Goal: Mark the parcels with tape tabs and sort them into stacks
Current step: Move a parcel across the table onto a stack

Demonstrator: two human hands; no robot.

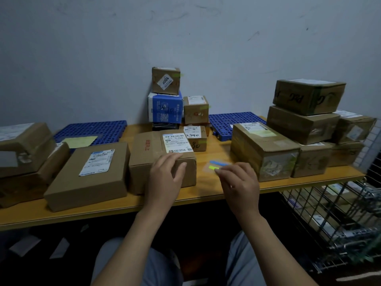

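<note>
Fingers of the left hand (167, 176) lay spread on the middle parcel (148, 149) on the counter (206, 190); the right hand (240, 182) pinched the green tape tab (213, 167) just right of that parcel, beside a blue tab (218, 162).

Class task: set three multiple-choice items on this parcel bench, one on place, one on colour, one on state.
1. The left hand rests on: A the labelled middle parcel; B a laptop; C a stool.
2. The tape tabs by the right hand are: A red and white; B blue and green; C black and orange.
3. That parcel is: A open; B crushed; C closed.
Answers: A, its fingers lie on the box top; B, both colours show on the table; C, its flaps lie flat.
</note>
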